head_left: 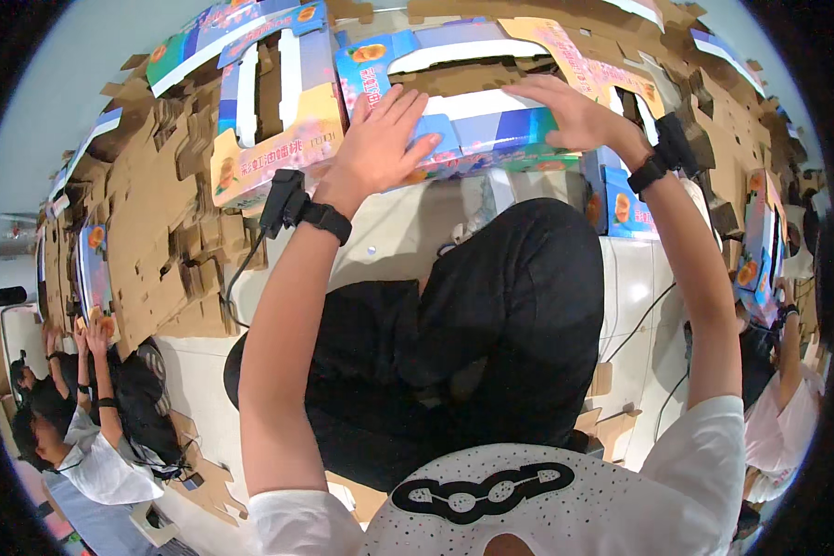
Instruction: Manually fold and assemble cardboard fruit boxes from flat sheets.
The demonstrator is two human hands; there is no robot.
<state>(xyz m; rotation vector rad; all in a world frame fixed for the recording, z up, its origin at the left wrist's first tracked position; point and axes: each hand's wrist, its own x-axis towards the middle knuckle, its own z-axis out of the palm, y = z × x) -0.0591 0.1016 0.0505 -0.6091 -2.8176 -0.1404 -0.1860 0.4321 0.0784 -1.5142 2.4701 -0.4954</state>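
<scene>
a colourful cardboard box [505, 132] lies in front of the seated person, just beyond the knees, with a long slot along its top showing a brown inside and white cut edges. the left hand [380, 144] rests on the near left corner of the box, its fingers [401, 108] straight and slightly spread, the thumb out to the side. the right hand [574, 113] lies at the box's near right part, fingers reaching over the white upper edge, thumb apart and lower on the front; whether it pinches the panel cannot be told.

a matching orange-and-pink box [259, 159] stands just left of the held one, and a blue box [628, 199] stands to the right, below the right wrist. black bands [328, 222] circle both wrists, each with a small black device [283, 197]. brown cardboard sheets [148, 269] are heaped to the left over the pale floor [635, 287]. a co-worker in white [107, 463] sits at far left, hands by another box [93, 269].
</scene>
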